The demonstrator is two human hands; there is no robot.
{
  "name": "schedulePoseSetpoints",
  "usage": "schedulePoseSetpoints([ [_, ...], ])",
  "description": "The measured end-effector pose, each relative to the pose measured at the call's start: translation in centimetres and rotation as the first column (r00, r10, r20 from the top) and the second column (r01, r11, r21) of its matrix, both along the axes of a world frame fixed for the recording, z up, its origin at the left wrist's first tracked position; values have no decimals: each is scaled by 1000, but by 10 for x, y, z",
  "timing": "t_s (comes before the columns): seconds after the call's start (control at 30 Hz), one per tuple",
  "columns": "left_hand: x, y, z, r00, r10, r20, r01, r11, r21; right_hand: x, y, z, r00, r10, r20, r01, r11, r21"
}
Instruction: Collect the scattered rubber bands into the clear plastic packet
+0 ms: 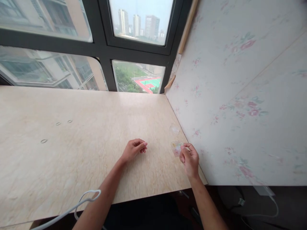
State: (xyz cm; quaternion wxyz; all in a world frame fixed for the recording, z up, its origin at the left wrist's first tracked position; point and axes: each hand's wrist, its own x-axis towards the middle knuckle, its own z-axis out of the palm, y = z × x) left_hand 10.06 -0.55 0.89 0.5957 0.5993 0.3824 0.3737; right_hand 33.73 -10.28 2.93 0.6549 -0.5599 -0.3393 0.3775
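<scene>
My left hand [135,149] rests over the middle of the marble sill, its fingers closed; whether anything is between them is too small to tell. To the right, my right hand [190,157] pinches a small pale ring [181,144] over a clear plastic box [176,152]. Small gold rings [174,145] show in one compartment of the box, and my fingers cover its right side. Just behind it lies a clear plastic piece [174,129]. At the left of the sill lie three thin rings, one nearer [43,141] and two farther back [58,124] [69,121].
The stone sill [96,137] meets a dark window frame [103,48] at the back and a flowered wall [227,95] on the right, close to my right hand. A white cable [82,201] loops by my left forearm at the front edge.
</scene>
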Motion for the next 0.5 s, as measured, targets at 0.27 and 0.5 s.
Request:
schedulePoseSetpoints([
  [0.27,2,-2,2,998,40,-42,-38,998,40,41,-10,-2,963,-159,219,179,981,-74],
  [0.5,4,-1,-1,998,54,-40,-53,998,33,41,-4,-10,940,-151,305,182,980,-76],
])
